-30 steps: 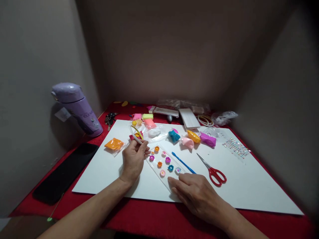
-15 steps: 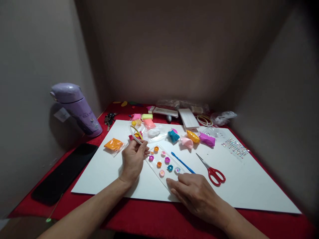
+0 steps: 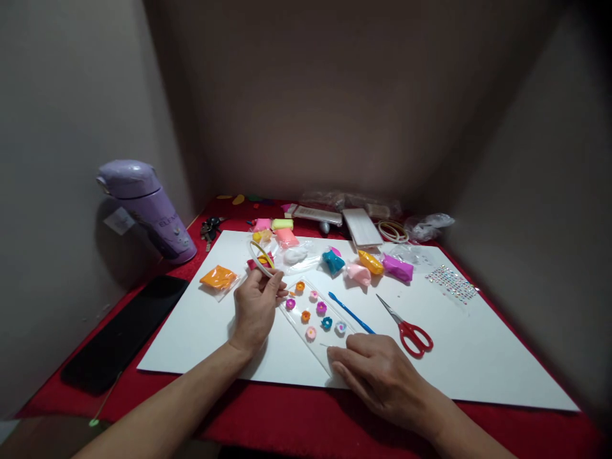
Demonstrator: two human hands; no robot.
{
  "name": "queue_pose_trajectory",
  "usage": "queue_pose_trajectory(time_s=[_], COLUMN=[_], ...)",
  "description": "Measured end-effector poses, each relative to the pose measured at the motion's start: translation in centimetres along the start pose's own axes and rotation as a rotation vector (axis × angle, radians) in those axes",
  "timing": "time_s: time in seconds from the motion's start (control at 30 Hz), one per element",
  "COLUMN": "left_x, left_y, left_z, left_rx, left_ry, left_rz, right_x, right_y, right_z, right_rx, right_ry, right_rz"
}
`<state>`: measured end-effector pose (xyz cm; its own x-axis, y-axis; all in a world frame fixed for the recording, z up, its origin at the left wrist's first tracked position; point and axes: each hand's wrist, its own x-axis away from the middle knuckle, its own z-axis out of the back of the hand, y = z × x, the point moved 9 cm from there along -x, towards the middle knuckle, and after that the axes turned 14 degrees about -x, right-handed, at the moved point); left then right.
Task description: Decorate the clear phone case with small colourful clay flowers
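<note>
Raised over the white board, my left hand [image 3: 254, 312] pinches a bangle [image 3: 262, 258], white outside and yellowish inside, between thumb and fingers. Just right of it lies a clear plastic sheet [image 3: 306, 344] bearing several small clay flowers [image 3: 321, 308] in orange, pink, magenta, teal and pale blue. My right hand [image 3: 377, 370] rests at the near corner of this sheet, fingers closed together. From its fingertips a thin, pale, needle-like tool [image 3: 324, 345] pokes out toward the flowers; the rest of it is hidden. A blue modelling tool [image 3: 351, 312] lies beyond my right hand.
Red-handled scissors [image 3: 415, 338] and a sheet of gem stickers [image 3: 452, 284] lie to the right. Clay packets, including a purple one [image 3: 398, 268] and an orange one [image 3: 218, 278], spread across the board. A purple bottle [image 3: 153, 213] and black phone [image 3: 124, 331] are left.
My right hand has shifted slightly right, and the thin needle-like tip now shows at its fingers. My left hand and the bangle have barely moved.
</note>
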<state>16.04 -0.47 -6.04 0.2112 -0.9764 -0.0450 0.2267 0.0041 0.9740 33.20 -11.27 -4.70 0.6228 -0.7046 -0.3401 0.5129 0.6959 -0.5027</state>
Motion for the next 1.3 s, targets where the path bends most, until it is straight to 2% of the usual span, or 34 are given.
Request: queue_pose_trajectory(time_s=[0.23, 0.53, 0.67, 0.93, 1.3], left_x=[-0.04, -0.06, -0.09, -0.05, 0.05], left_y=[0.00, -0.26, -0.32, -0.10, -0.04], left_z=[0.08, -0.04, -0.06, -0.11, -0.09], left_rx=[-0.007, -0.004, 0.002, 0.007, 0.006], left_ry=[0.002, 0.002, -0.002, -0.006, 0.000], left_rz=[0.003, 0.000, 0.006, 0.010, 0.017], right_x=[0.56, 0.23, 0.29, -0.01, 0.33], right_y=[-0.25, -0.24, -0.26, -0.39, -0.14], right_z=[0.76, 0.15, 0.43, -0.01, 0.42], right_rx=[-0.045, 0.020, -0.016, 0.075, 0.020], right_ry=[0.092, 0.034, 0.063, 0.055, 0.056], right_rz=[0.060, 0.038, 0.037, 0.049, 0.048])
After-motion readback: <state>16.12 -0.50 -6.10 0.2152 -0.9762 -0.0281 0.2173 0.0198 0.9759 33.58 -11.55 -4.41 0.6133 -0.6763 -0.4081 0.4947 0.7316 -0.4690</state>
